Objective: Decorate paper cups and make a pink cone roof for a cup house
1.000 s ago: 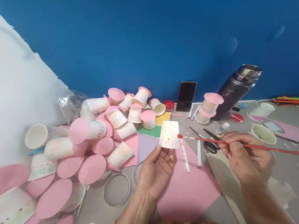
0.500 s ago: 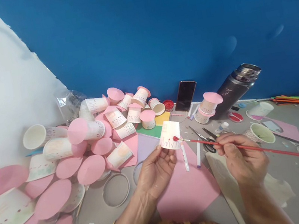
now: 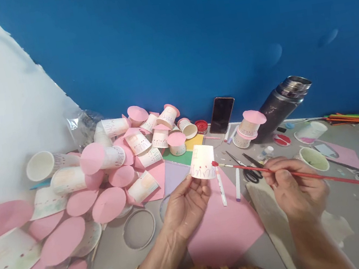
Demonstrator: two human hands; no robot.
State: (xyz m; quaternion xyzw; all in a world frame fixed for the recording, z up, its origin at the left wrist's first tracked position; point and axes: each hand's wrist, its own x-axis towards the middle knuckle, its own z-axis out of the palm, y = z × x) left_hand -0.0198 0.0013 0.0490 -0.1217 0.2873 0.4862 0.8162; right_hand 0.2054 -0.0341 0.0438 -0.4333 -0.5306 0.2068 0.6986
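A white paper cup [image 3: 202, 160] is held upside down by its rim in my left hand [image 3: 187, 203], with purple lines and small red dots along its lower side. My right hand [image 3: 295, 186] grips a long red paintbrush [image 3: 329, 177] like a pen. Red paint covers the brush tip, which is at the cup's right edge; whether it touches I cannot tell. Under the cup lie pink paper sheets [image 3: 224, 236]. Beside the brush are a white marker [image 3: 221, 187], a second marker [image 3: 238, 184] with a purple end, and black-handled scissors [image 3: 251, 174].
Many decorated cups with pink paper discs [image 3: 108, 204] pile up on the left. A phone [image 3: 222, 114] leans at the wall near a red paint pot [image 3: 202, 126]. A dark flask [image 3: 280, 107] stands back right beside two stacked cups [image 3: 248, 128]. A tape ring [image 3: 139, 229] lies front left.
The brush tip has moved right, from the cup's front to its right edge. My right hand has shifted slightly right. The cup stays almost in place in my left hand.
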